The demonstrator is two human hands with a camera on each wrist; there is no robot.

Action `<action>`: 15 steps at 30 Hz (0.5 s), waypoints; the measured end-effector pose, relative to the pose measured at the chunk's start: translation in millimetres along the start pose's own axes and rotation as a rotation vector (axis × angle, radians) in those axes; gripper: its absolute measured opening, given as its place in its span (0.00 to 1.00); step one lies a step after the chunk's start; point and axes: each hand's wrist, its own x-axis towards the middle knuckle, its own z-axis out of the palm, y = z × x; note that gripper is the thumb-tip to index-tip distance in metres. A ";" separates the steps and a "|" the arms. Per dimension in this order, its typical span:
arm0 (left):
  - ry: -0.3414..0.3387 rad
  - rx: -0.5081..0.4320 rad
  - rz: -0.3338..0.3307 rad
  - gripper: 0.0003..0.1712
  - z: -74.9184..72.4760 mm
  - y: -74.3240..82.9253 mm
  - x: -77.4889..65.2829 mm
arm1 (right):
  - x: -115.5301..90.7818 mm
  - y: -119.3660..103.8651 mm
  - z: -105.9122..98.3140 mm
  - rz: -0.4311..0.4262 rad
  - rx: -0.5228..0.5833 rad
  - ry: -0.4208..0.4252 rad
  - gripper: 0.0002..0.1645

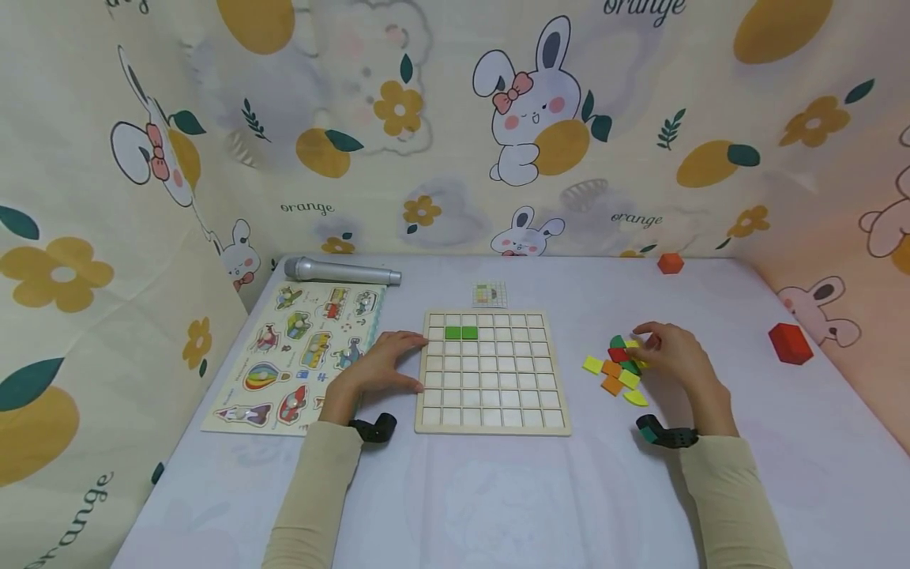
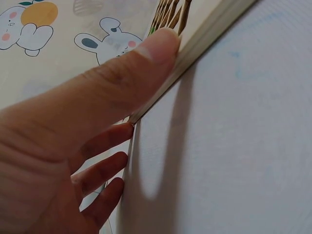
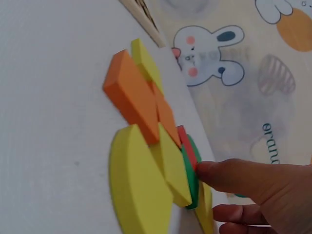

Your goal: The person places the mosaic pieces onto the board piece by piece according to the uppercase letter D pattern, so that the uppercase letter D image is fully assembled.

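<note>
Pcs [image 1: 629, 378] rt of grid brd [image 1: 490, 380]

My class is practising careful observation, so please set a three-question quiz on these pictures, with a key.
1. How many green squares sit in the grid board?
2. True or false: the left hand touches the grid board.
3. Which is nearest the right hand: A) the microphone, B) the heap of coloured pieces, or C) the picture board?

Key: 1. Two. 2. True. 3. B.
</note>
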 end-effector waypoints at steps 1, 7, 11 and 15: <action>0.000 -0.001 0.001 0.47 -0.2 0.1 -0.1 | 0.9 1.1 1.3 0.004 -0.005 0.000 0.29; 0.004 0.005 0.010 0.46 -1.1 0.9 -0.5 | 3.1 1.4 5.7 0.033 -0.007 0.014 0.31; 0.009 0.009 0.016 0.46 -1.4 1.2 -0.8 | 3.3 -2.4 7.3 0.071 0.011 0.034 0.31; 0.004 0.005 0.019 0.46 -1.0 0.4 -0.5 | 4.6 -8.2 8.7 0.086 0.039 0.083 0.28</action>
